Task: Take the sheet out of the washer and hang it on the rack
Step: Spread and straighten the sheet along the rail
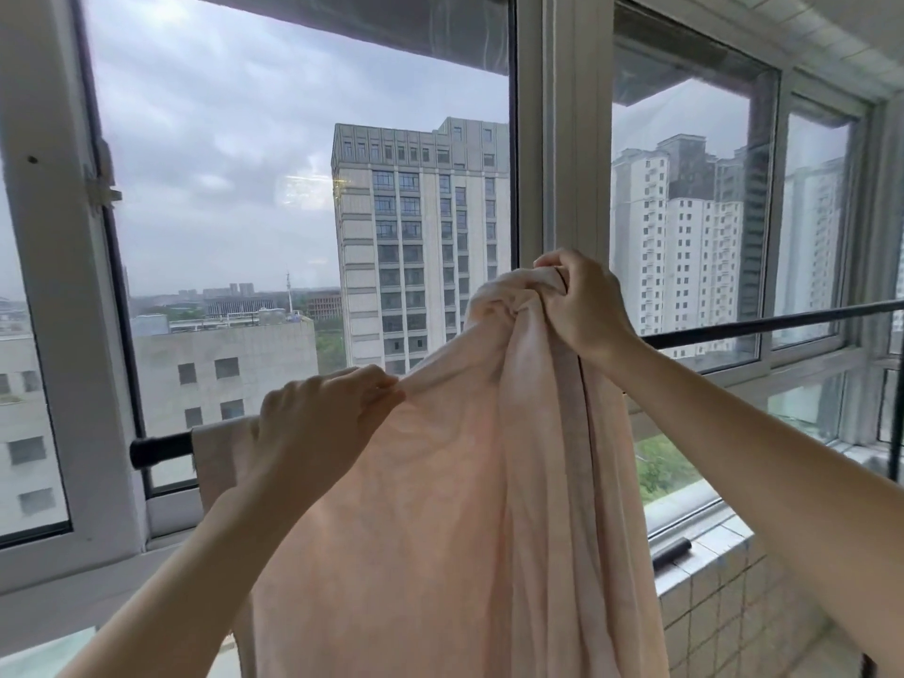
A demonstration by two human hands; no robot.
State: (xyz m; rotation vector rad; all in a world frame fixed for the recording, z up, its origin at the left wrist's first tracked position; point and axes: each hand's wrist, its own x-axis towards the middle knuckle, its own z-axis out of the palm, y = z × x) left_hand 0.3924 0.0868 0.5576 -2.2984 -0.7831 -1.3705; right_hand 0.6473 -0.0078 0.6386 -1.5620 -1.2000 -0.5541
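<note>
Pink sheet [440,506] hangs partly over black rack bar [763,323] at the window. Left grip [320,423] pinches a fold; right grip [582,305] clutches the bunched top above the bar.

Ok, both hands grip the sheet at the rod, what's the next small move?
Probably carry the right hand over the thin black rack rod and lower it: it grips the pale pink fabric sheet bunched above the rod, while the left hand pinches an edge.
</note>
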